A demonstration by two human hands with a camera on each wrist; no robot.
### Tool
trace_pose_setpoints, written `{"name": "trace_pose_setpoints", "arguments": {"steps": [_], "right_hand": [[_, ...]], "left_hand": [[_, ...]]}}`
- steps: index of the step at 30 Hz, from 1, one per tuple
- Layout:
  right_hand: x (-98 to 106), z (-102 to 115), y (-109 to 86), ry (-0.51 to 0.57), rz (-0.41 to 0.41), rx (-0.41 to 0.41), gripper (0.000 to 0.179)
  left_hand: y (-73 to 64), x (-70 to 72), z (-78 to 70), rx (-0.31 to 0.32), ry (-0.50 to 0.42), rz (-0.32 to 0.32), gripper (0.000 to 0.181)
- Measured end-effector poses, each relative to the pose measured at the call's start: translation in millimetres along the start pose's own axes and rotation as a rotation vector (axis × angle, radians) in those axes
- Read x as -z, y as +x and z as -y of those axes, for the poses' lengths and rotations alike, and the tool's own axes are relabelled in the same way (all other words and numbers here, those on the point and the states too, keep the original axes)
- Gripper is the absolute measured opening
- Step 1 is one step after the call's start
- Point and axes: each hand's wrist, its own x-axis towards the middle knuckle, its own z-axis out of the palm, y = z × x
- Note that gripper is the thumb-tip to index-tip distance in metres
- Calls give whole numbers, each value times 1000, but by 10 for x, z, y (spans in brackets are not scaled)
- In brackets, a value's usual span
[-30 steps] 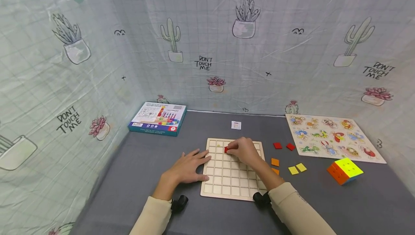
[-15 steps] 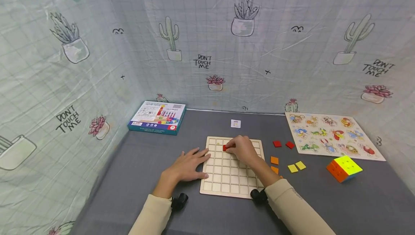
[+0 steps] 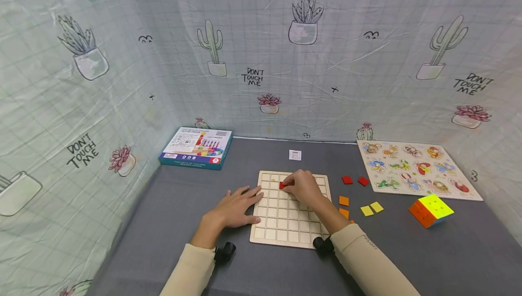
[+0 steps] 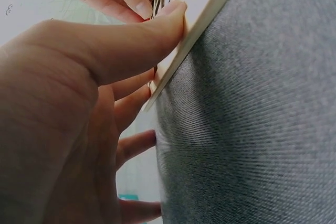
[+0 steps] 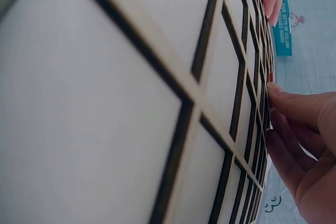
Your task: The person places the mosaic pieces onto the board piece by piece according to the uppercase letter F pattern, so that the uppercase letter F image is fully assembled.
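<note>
While the left hand (image 3: 234,207) lies with straight, spread fingers along the left border of a wooden grid board (image 3: 281,224), lower centre of the head view, the right hand (image 3: 303,188) pinches one red tile (image 3: 281,186) at the board's upper rows; whether it is fully seated in a cell cannot be told. Right of the board: two loose red tiles (image 3: 347,180); orange tiles (image 3: 344,201), the lowest partly hidden; two yellow tiles (image 3: 366,211). Lower right: one multicoloured cube (image 3: 426,214), yellow face up. Right, above it: one flat picture board (image 3: 420,169), insect motifs. Centre: one small white card (image 3: 295,155). Left of centre: one teal-edged box (image 3: 195,148), lying flat. Support: grey desk (image 3: 183,196).

Left wrist view: left thumb, upper centre, pressed on the board's border; remaining fingers extended below. Right hand, upper left, fingertips at the grid, a trace of red beneath.

Right wrist view: grid cells, left and centre; right hand, right edge, thumb against a sliver of red; left fingertips, upper right, in front of the box.
</note>
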Motion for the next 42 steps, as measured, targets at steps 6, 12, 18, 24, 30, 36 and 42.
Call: {"name": "trace_pose_setpoints", "arguments": {"steps": [6,12,18,24,30,36,42], "right_hand": [[-3,-3,0,-4,-2,-9,13],[4,13,-10,-11,5,-6,14],[9,7,-12,-20,23,-18,14],[41,-17,-14,-3,67,12,18],[85,-70,-42,5,125,93,23],[149,-156,-102,76,134,163,24],[257,-262,-155,54,87,217,24]], "left_hand": [[7,0,3,8,-6,-1,74],[-4,3,1,0,-8,-2,72],[-11,-16,10,-5,-16,-4,72],[-15,-33,25,-7,-24,-13,72],[-8,-27,33,0,-44,-20,72],[-5,-20,31,-3,-41,-18,72],[-28,-20,8,-10,-47,-16,72]]}}
